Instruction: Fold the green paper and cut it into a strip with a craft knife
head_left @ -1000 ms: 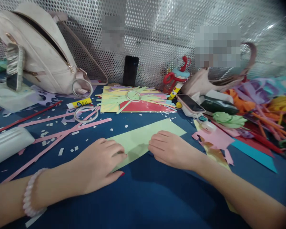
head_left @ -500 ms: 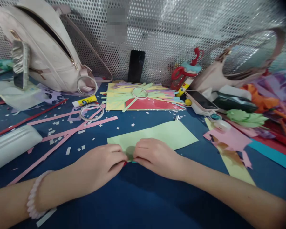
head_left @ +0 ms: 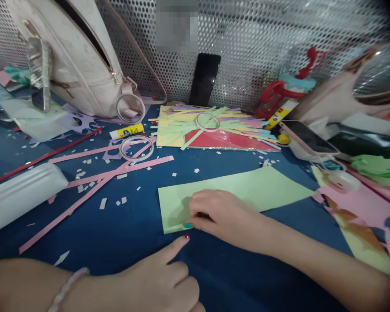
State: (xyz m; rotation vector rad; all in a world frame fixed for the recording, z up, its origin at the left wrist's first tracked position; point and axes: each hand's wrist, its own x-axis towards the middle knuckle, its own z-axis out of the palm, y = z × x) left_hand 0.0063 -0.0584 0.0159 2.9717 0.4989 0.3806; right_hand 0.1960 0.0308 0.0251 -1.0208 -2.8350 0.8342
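A light green paper strip (head_left: 247, 188) lies flat on the blue table (head_left: 133, 225). My right hand (head_left: 222, 214) rests on its near left part, fingers curled down and pinching the paper at its near edge; a small teal bit (head_left: 187, 225) shows under the fingertips. My left hand (head_left: 159, 281) is low in view, off the paper. Its index finger points at the strip's near edge with the tip just short of it, and the other fingers are curled in, holding nothing.
A pale backpack (head_left: 81, 60) and a black phone (head_left: 204, 80) lean on the perforated metal wall. Behind the strip lie stacked coloured sheets (head_left: 227, 141), two tape rings (head_left: 136, 148), a glue stick (head_left: 126, 131) and pink strips (head_left: 94, 182). A white tube (head_left: 19, 195) lies left, paper scraps right.
My left hand has pulled back off the green paper toward me, now only pointing at its edge. My right hand stays on the paper's left end. The view has shifted closer and leftward.
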